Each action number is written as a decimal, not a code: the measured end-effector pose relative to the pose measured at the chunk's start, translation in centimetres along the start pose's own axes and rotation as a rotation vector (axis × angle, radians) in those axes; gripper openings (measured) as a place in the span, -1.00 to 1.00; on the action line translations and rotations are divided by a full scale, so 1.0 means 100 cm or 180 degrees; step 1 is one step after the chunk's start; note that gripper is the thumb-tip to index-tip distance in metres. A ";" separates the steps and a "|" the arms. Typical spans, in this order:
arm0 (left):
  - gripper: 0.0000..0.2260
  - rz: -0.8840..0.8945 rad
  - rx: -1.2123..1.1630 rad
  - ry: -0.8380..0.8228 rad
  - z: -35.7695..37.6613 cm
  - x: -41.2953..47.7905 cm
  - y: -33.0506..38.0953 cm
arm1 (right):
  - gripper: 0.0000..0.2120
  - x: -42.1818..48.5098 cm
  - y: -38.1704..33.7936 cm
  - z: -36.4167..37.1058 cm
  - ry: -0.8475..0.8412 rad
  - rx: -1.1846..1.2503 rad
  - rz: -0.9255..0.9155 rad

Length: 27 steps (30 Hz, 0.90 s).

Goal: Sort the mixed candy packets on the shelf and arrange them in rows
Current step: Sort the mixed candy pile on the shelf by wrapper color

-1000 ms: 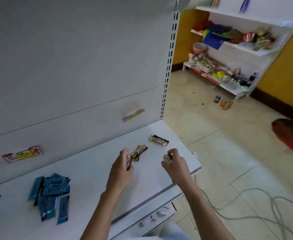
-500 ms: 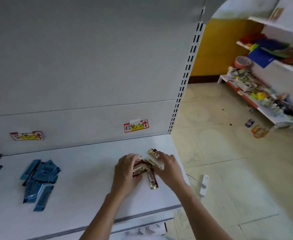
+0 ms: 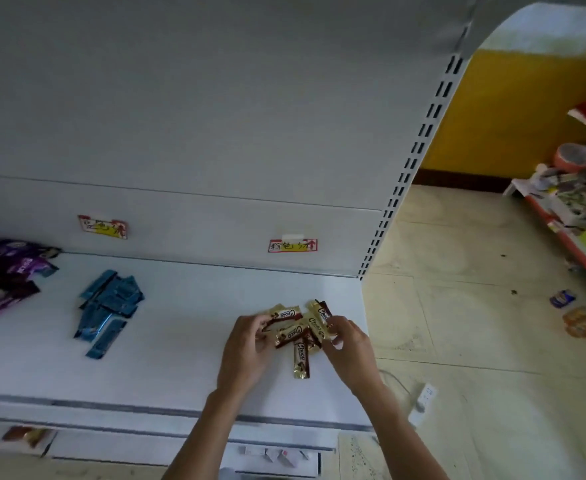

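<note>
Several gold-and-brown Choco packets (image 3: 298, 332) lie bunched at the right end of the white shelf (image 3: 187, 368). My left hand (image 3: 248, 348) grips the left side of the bunch, fingers curled on a packet. My right hand (image 3: 348, 344) pinches the packets on the right side. One Choco packet (image 3: 301, 360) sticks out toward me between the hands. A pile of blue packets (image 3: 108, 306) lies left of centre, and purple packets (image 3: 6, 275) sit at the far left.
Two handwritten yellow-and-red labels (image 3: 292, 245) (image 3: 102, 226) are stuck on the back panel. The shelf ends just right of my right hand, with tiled floor beyond. A white power strip (image 3: 423, 398) lies on the floor, and a cluttered rack (image 3: 568, 216) stands at the right.
Both hands came together and gathered the scattered Choco packets into one bunch. The view swung left and down, bringing the purple packets into sight.
</note>
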State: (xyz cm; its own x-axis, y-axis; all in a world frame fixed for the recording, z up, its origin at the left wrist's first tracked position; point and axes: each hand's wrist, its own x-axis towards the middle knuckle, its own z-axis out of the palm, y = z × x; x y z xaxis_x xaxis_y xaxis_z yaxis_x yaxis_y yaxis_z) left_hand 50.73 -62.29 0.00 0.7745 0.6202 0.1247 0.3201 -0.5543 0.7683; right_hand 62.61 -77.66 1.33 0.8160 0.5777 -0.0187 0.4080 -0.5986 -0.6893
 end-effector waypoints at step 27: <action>-0.71 -0.2094 0.0581 0.2832 -0.339 -0.291 -0.105 | -0.67 -0.141 -0.355 0.244 -0.2618 0.1123 -0.2320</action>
State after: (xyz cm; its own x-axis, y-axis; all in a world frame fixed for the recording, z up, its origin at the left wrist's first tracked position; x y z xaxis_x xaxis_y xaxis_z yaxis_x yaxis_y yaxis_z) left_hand 6.34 -55.73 9.62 -0.2171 0.9577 0.1887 0.6552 -0.0003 0.7554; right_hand 26.59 -51.00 8.39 -0.1327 0.9870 0.0902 0.4298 0.1393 -0.8921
